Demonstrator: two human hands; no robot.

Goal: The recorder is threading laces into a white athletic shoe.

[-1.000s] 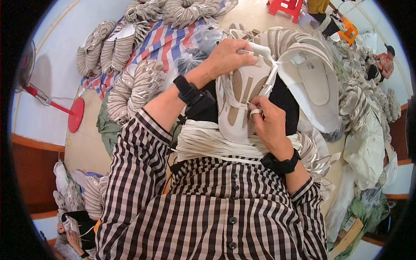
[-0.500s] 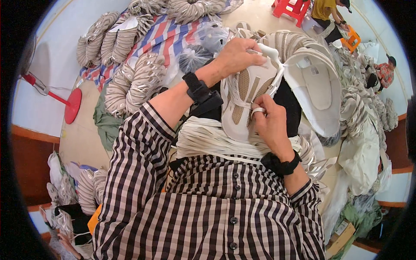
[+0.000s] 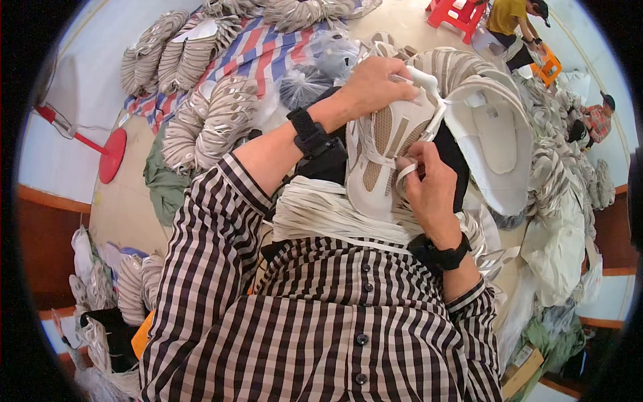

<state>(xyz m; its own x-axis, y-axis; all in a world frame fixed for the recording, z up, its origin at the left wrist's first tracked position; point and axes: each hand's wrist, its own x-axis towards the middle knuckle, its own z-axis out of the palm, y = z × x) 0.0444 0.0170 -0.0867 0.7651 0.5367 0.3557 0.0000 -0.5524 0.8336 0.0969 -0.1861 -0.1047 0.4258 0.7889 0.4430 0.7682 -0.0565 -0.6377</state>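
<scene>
A white and beige shoe upper (image 3: 372,184) with tan mesh panels lies over my lap, its toe toward me. My left hand (image 3: 378,87) is closed on its far end, thumb and fingers pinching the edge by the tongue. Beside the upper's right side, my right hand (image 3: 434,194) pinches a white shoelace (image 3: 404,173), which curves in a small loop at the fingertips. The lace crosses the upper's middle. Between the upper and my shirt lies a thick bundle of off-white laces (image 3: 311,211). A second upper (image 3: 492,144), its white inside showing, adjoins at the right.
Coiled bundles of uppers (image 3: 214,124) lie at the left by a striped sheet (image 3: 264,57). More uppers (image 3: 559,161) and a white plastic bag (image 3: 556,254) are heaped at the right. A red-based stand (image 3: 112,157) is far left. Two people sit far right, near a red stool (image 3: 459,17).
My right hand has drawn slightly right, away from the upper, and the lace loop at its fingers has changed shape. My left hand keeps its hold. The whole view has shifted a little.
</scene>
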